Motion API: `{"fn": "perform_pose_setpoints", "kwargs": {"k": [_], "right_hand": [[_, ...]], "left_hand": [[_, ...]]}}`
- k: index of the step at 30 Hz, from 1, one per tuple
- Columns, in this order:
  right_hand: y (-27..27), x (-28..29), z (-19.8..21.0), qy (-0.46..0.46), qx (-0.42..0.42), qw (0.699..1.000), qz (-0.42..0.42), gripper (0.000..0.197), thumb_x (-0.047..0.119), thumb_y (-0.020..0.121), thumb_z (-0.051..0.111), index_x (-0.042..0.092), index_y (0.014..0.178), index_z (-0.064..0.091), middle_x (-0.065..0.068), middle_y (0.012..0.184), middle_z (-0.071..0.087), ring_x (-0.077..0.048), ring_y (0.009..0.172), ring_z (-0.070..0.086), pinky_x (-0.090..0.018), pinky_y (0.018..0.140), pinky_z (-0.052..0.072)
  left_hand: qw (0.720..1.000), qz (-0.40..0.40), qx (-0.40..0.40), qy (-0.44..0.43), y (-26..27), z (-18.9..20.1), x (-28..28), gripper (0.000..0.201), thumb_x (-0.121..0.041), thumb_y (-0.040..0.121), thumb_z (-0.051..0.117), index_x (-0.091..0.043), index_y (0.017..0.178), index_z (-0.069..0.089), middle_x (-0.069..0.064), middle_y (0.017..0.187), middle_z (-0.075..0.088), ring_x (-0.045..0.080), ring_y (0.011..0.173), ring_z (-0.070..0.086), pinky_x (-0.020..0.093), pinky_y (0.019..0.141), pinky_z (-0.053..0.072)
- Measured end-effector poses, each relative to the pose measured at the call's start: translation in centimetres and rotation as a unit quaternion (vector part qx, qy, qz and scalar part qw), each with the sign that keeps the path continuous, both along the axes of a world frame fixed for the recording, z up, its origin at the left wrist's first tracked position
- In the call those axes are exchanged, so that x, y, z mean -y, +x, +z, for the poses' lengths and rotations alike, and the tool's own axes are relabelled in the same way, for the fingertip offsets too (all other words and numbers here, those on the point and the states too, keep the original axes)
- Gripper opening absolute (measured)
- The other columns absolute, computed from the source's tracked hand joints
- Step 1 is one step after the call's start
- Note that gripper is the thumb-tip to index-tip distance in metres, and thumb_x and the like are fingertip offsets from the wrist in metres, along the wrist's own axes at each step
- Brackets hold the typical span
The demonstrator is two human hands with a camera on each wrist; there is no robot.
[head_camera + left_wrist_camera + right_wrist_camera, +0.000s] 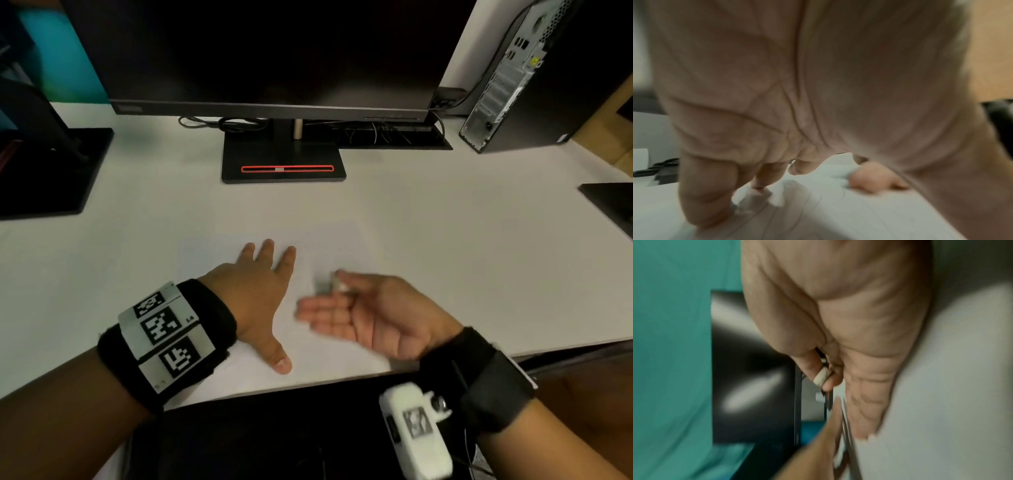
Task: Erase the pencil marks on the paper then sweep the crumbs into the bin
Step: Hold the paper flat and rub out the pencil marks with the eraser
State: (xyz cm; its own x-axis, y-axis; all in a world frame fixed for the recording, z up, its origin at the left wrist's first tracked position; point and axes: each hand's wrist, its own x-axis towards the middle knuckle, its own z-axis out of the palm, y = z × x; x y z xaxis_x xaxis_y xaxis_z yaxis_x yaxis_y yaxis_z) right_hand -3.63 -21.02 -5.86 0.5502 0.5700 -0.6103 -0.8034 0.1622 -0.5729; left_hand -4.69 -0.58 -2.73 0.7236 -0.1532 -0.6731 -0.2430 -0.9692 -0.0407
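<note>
Paper (239, 246) is laid flat on white desk (445, 240), near front edge, centre, in front of monitor stand (283, 161); sheet is barely distinguishable from desk top, pencil marks can't be made out at this res. Paper is pinned by left hand (255, 298): palm down, fingers spread and straight, thumb splayed toward desk edge – prob. to stop sheet sliding/creasing under rubbing. Small whitish eraser (337, 284) is pinched between thumb and forefinger of right hand (363, 315), just right of left hand, over right part of sheet; in right wrist view the eraser (822, 377) is seen clamped at fingertips. Right hand is turned palm-up/sideways, remaining fingers extended and loose, heavily blurred, so a fast stroke is likely. Whether eraser is touching paper or hand's edge is brushing crumbs can't be told. Crumbs not visible; bin not in view. Judged: erase/sweep phase, sweep to bin not done. PC tower (513, 78) at far right, second stand (51, 164) at left, both well apart from sheet.
</note>
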Motion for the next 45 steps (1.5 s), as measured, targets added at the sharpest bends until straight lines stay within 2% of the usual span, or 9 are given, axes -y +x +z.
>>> {"fn": "perform_pose_setpoints", "kwargs": {"k": [5,12,15,19,27,33,37,40,45], "right_hand": [[4.6,2.0,0.3,0.007,0.095,0.926,-0.366,0.028,0.020,0.104,0.046,0.014,0.079,0.055,-0.019,0.108,0.063,-0.032,0.098,0.067,-0.038,0.095,0.054],[0.3,-1.6,0.9,-0.045,0.068,0.994,0.076,0.027,0.024,0.105,0.045,0.003,0.096,0.059,-0.034,0.114,0.067,-0.042,0.107,0.068,-0.047,0.098,0.055],[3.4,-0.9,0.1,-0.023,0.028,0.993,-0.116,0.037,0.027,0.107,0.042,-0.003,0.099,0.062,-0.028,0.108,0.069,-0.036,0.099,0.071,-0.041,0.093,0.057],[6.9,1.8,0.4,-0.046,0.119,0.907,-0.401,0.022,0.019,0.104,0.047,0.008,0.086,0.053,-0.017,0.096,0.061,-0.031,0.089,0.066,-0.036,0.082,0.056],[3.5,-0.7,0.5,-0.027,0.025,0.999,0.039,0.051,0.030,0.102,0.048,-0.016,0.120,0.059,-0.031,0.121,0.066,-0.038,0.116,0.066,-0.042,0.099,0.054],[8.9,3.3,1.0,-0.070,0.106,0.922,-0.365,0.023,0.019,0.104,0.046,0.006,0.086,0.051,-0.020,0.093,0.066,-0.034,0.088,0.070,-0.040,0.086,0.058],[7.8,4.3,2.2,-0.188,0.195,0.948,-0.165,0.020,0.023,0.103,0.051,0.013,0.087,0.052,-0.013,0.075,0.061,-0.024,0.060,0.060,-0.032,0.058,0.054],[6.4,3.4,2.7,-0.341,0.342,0.865,0.137,0.026,0.026,0.101,0.056,0.011,0.080,0.054,-0.011,0.069,0.062,-0.021,0.053,0.053,-0.030,0.050,0.043],[7.1,2.2,3.2,-0.506,0.514,0.593,0.357,0.037,0.037,0.096,0.057,0.017,0.068,0.047,-0.001,0.068,0.058,-0.015,0.061,0.049,-0.028,0.057,0.040]], "left_hand": [[1.000,-0.002,-0.004,-0.004,-0.5,0.2,0.2,0.162,-0.076,0.055,0.082,-0.017,0.149,-0.037,0.013,0.162,-0.032,0.037,0.152,-0.019,0.056,0.119,0.028],[1.000,-0.011,-0.002,-0.022,-1.1,0.3,0.7,0.163,-0.074,0.055,0.084,-0.017,0.150,-0.036,0.009,0.162,-0.033,0.034,0.152,-0.022,0.052,0.119,0.028],[1.000,-0.012,0.004,-0.021,-1.3,0.2,0.7,0.162,-0.073,0.056,0.083,-0.016,0.150,-0.035,0.006,0.162,-0.034,0.031,0.152,-0.022,0.052,0.120,0.025],[1.000,-0.013,0.006,-0.011,-1.4,0.3,0.6,0.162,-0.075,0.056,0.082,-0.015,0.150,-0.036,0.004,0.162,-0.034,0.030,0.152,-0.021,0.051,0.120,0.028],[1.000,-0.001,0.002,-0.010,-1.1,0.0,0.6,0.165,-0.077,0.052,0.082,-0.017,0.151,-0.035,0.001,0.162,-0.035,0.030,0.152,-0.022,0.052,0.119,0.029],[1.000,0.003,-0.014,-0.014,-1.4,0.0,0.3,0.162,-0.077,0.054,0.082,-0.024,0.149,-0.038,0.001,0.161,-0.037,0.034,0.150,-0.027,0.059,0.119,0.026],[0.999,-0.001,-0.035,-0.020,-1.2,0.1,0.4,0.154,-0.078,0.054,0.080,-0.042,0.147,-0.037,0.004,0.158,-0.042,0.037,0.147,-0.032,0.066,0.119,0.017],[0.998,0.023,-0.040,-0.033,-1.2,-0.2,0.8,0.144,-0.086,0.057,0.072,-0.046,0.147,-0.033,0.003,0.157,-0.043,0.037,0.146,-0.033,0.068,0.116,0.021],[0.998,0.039,-0.020,-0.042,-1.4,-0.8,1.0,0.134,-0.088,0.062,0.065,-0.048,0.148,-0.030,0.001,0.159,-0.040,0.036,0.148,-0.031,0.068,0.114,0.027]]}}
